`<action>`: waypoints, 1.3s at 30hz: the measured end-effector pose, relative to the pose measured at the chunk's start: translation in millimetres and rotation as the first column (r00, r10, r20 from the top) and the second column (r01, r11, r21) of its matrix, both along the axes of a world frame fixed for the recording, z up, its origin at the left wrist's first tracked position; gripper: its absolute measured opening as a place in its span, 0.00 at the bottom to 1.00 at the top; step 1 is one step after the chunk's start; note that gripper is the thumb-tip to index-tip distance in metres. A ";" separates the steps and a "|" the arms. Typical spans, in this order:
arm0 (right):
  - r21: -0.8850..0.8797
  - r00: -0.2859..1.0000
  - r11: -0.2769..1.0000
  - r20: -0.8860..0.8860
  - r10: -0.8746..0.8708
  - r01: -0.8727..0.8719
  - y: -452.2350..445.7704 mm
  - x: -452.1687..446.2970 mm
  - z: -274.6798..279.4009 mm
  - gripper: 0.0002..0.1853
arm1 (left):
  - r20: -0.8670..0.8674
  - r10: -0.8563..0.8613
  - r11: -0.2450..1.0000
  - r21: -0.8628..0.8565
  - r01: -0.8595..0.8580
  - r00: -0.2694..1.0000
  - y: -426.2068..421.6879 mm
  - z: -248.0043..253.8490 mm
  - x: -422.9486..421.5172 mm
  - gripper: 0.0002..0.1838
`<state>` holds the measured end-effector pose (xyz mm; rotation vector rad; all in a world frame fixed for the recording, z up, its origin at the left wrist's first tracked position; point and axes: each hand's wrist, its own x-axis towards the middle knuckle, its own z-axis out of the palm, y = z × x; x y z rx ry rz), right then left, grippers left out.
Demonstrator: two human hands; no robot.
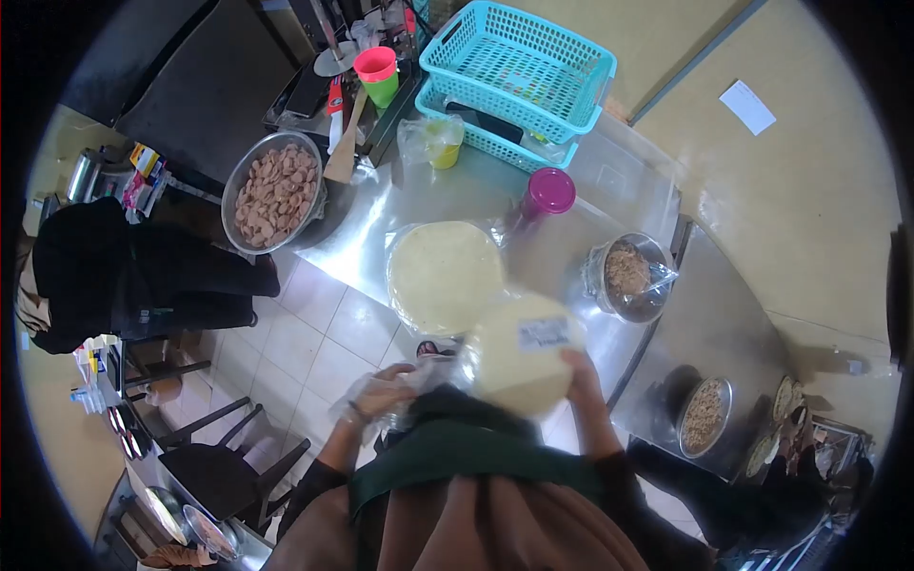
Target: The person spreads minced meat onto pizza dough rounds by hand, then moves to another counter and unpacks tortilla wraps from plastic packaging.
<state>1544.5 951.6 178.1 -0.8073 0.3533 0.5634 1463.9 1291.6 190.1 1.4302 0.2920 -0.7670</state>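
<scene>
My right hand (583, 378) grips the right edge of a pack of pale round flatbreads (524, 376), held in front of my body. A printed label (544, 333) is on its upper face, and the pack is a little blurred. On the left, my left hand (386, 392) is closed on crumpled clear plastic (433, 376), which also shows around the wrist and reaches towards the pack. Its fingertips are partly covered. A second stack of pale round flatbreads (446, 274) lies on clear plastic at the steel table's near edge, just beyond the held pack.
On the steel table (371, 214) stand a bowl of sliced meat (276, 193), a wooden spatula (343, 160), turquoise baskets (519, 62), a purple-lidded container (550, 193) and a plastic-covered bowl (628, 271). A dark chair (214, 476) and a person (143, 271) are at left; another person (762, 509) is at right.
</scene>
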 end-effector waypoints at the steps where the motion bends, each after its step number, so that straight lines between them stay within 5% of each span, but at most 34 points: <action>1: 0.000 0.997 0.997 0.029 0.076 -0.076 15.4 16.6 4.2 0.25 | 0.000 0.000 1.000 -0.009 0.000 1.000 11.2 5.5 -6.2 0.26; 3: -0.256 0.932 0.965 0.335 0.136 -0.049 42.7 43.3 -13.4 0.27 | -0.087 0.139 0.983 0.128 -0.128 0.986 28.5 15.2 -18.2 0.26; 5: -0.123 0.963 0.960 0.068 0.262 -0.253 83.7 97.9 -8.6 0.24 | -0.073 0.134 0.961 0.252 -0.112 0.988 42.8 32.0 -29.5 0.27; 6: -0.123 0.957 0.955 0.079 0.280 -0.269 95.3 116.3 -14.9 0.24 | -0.070 0.122 0.922 0.377 -0.087 0.990 51.6 36.0 -36.9 0.27; 9: -0.190 0.902 0.898 0.099 0.421 -0.398 121.1 148.6 -32.8 0.24 | -0.009 0.192 0.898 0.405 -0.172 0.981 80.1 26.4 -78.0 0.29; 15: -0.456 0.863 0.824 0.201 0.463 -0.335 121.0 170.6 -56.3 0.23 | -0.050 0.367 0.770 0.577 -0.274 0.929 106.1 37.0 -145.6 0.30; 18: -0.595 0.861 0.780 0.276 0.427 -0.196 119.4 168.9 -62.1 0.25 | -0.131 0.528 0.755 0.525 -0.393 0.839 99.5 35.8 -171.8 0.30; 19: -0.896 0.777 0.445 0.269 0.569 -0.015 125.4 165.6 -53.5 0.26 | -0.118 0.557 0.753 0.491 -0.439 0.822 96.5 25.9 -183.0 0.30; 20: -0.971 0.691 0.039 0.195 0.696 0.234 127.2 166.6 -46.3 0.28 | -0.110 0.579 0.740 0.486 -0.465 0.808 80.9 16.4 -197.1 0.30; 21: -0.970 0.681 0.045 0.199 0.705 0.237 129.2 167.7 -40.9 0.28 | 0.012 0.545 0.680 0.578 -0.450 0.838 70.5 8.6 -208.5 0.24; 23: -0.753 0.550 -0.073 0.407 0.729 0.654 127.2 175.3 -40.9 0.25 | 0.093 0.501 0.606 0.672 -0.426 0.860 48.3 16.3 -216.9 0.18; 24: -0.754 0.543 -0.062 0.410 0.733 0.654 125.9 180.1 -40.7 0.25 | 0.095 0.510 0.598 0.675 -0.432 0.855 36.4 21.3 -220.7 0.18; 26: -0.888 0.497 0.156 0.380 0.780 0.434 120.7 196.1 -48.0 0.19 | -0.059 0.567 0.594 0.720 -0.358 0.822 5.6 37.1 -216.9 0.29; 27: -0.888 0.491 0.166 0.382 0.783 0.428 120.3 201.0 -50.9 0.19 | -0.094 0.664 0.599 0.661 -0.453 0.742 -10.6 36.5 -222.4 0.29; 33: -0.981 0.456 0.088 0.159 0.876 0.174 137.1 201.8 -31.9 0.09 | -0.080 0.673 0.590 0.657 -0.469 0.735 -91.6 13.5 -283.9 0.25; 35: -0.905 0.423 0.004 0.203 0.883 0.425 138.4 197.4 -34.3 0.08 | -0.081 0.720 0.550 0.673 -0.495 0.690 -114.6 16.4 -296.1 0.24; 39: -0.793 0.249 0.116 0.321 0.914 0.598 141.7 193.2 -46.9 0.08 | -0.104 0.658 0.487 0.815 -0.316 0.746 -152.0 35.4 -310.3 0.25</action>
